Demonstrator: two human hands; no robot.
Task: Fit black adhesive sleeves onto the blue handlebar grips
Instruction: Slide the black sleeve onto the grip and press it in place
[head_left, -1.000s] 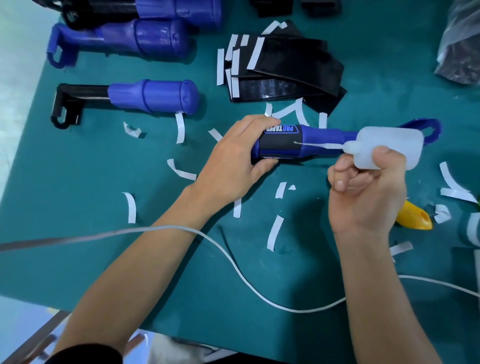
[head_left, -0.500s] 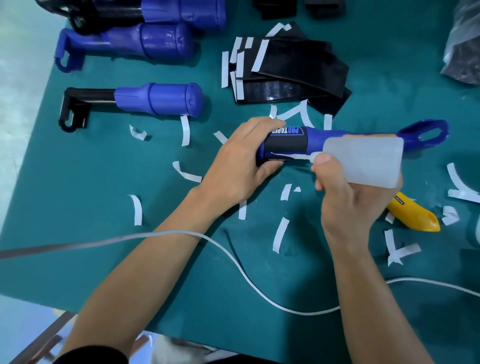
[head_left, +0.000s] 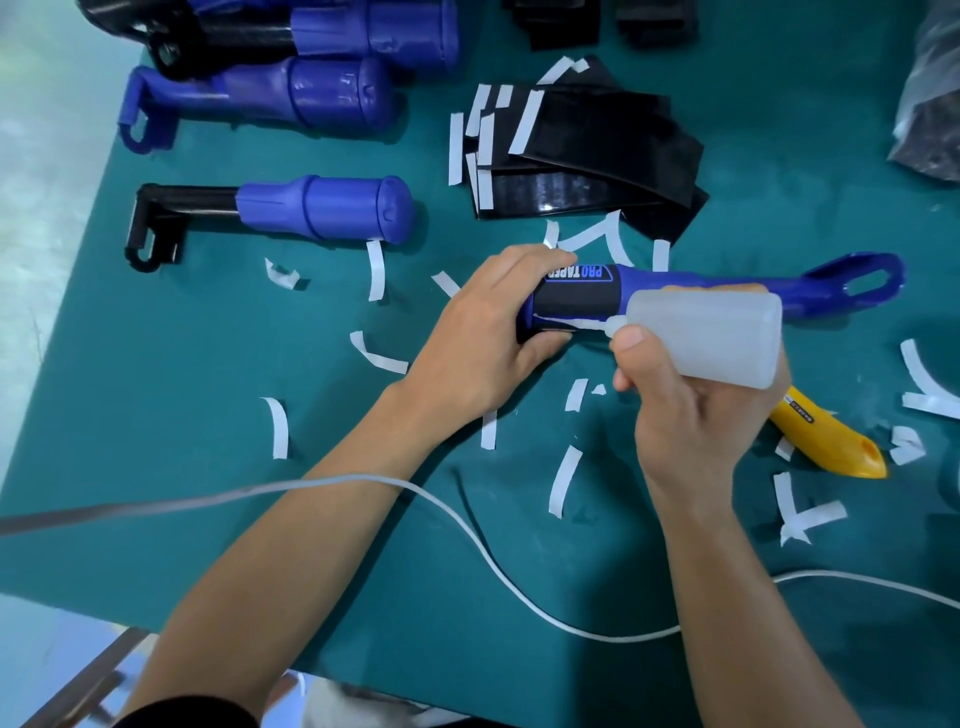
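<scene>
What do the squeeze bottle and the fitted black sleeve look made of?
Squeeze bottle: likely soft plastic, frosted and translucent; its wall looks milky. Black sleeve: probably thin vinyl film, smooth, wrapped flush round the blue grip, with printed lettering.

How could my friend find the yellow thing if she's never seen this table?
Look at the green table, then at the right hand holding the cloudy squeeze bottle. Poking out from behind that hand, pointing to the right, lies the yellow tool among white paper strips. It is the only yellow thing; its neighbours are blue, black or white.
</scene>
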